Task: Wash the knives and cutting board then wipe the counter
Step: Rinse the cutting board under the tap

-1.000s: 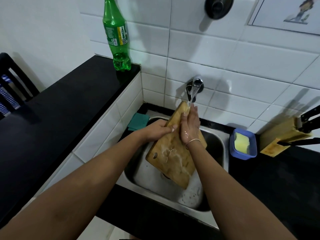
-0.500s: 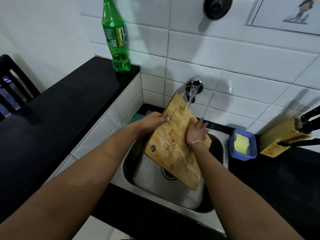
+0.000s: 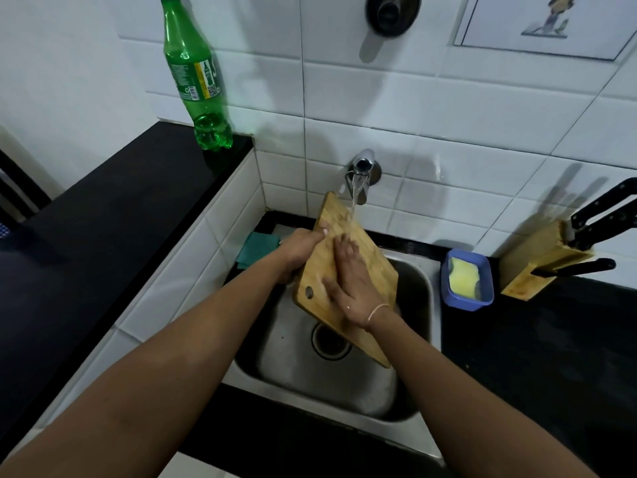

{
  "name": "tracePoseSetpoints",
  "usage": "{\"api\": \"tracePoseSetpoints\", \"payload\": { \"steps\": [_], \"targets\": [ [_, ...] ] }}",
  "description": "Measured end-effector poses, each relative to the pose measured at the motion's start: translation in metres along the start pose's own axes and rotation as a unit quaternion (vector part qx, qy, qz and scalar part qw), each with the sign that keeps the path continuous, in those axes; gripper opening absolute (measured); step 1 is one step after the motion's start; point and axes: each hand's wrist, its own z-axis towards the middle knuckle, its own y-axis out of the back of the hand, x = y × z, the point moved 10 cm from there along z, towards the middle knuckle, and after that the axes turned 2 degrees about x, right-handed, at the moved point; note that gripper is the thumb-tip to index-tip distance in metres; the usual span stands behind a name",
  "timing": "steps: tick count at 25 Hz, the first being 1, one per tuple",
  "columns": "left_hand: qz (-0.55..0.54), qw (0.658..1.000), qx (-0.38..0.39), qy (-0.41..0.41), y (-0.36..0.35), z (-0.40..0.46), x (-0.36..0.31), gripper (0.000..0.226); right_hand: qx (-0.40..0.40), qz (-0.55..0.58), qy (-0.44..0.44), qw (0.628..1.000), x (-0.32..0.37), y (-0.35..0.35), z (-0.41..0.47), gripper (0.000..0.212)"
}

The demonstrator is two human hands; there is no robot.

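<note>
Wooden cutting board, suds now rinsed off, tilts under the tap at twelve o'clock; left hand grips its nine-o'clock edge, right hand now flat, rubbing lower down.

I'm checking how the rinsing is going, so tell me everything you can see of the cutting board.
The cutting board is a light, rectangular slab that looks like bamboo or wood, with a round hole near one corner. It is held tilted over the sink, upper end under the tap, whose running water strikes the board's upper part. The left hand grips its left edge; the right hand lies flat on its wet face.
</note>
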Motion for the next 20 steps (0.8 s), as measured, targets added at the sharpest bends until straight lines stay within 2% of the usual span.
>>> {"api": "tracePoseSetpoints", "payload": {
  "steps": [3,6,8,12,14,16,20],
  "targets": [
    [0.027,0.999,0.025,0.008,-0.01,0.008,-0.006,0.042,0.007,0.019,-0.112,0.994,-0.048,0.003,0.0,0.077],
    [0.042,0.998,0.04,0.025,-0.022,0.019,-0.006,0.046,-0.016,0.094,-0.217,0.972,-0.05,0.012,0.031,0.069],
    [0.031,0.998,0.027,0.04,-0.024,0.028,-0.004,0.046,-0.009,0.073,-0.202,0.977,-0.021,0.01,0.049,0.062],
    [0.002,0.997,-0.002,0.075,-0.013,0.043,0.001,0.042,-0.006,0.101,-0.071,0.992,0.005,-0.002,0.029,0.065],
    [0.006,0.996,-0.002,0.086,-0.011,0.048,0.002,0.044,0.04,0.103,-0.098,0.989,-0.024,-0.01,0.013,0.065],
    [0.011,0.996,0.005,0.09,-0.015,0.054,0.002,0.047,0.074,0.111,-0.174,0.976,-0.058,-0.01,0.008,0.065],
    [0.011,0.995,0.018,0.101,-0.023,0.062,-0.001,0.049,0.078,0.126,-0.239,0.96,-0.062,0.004,0.032,0.068]
  ]
}}
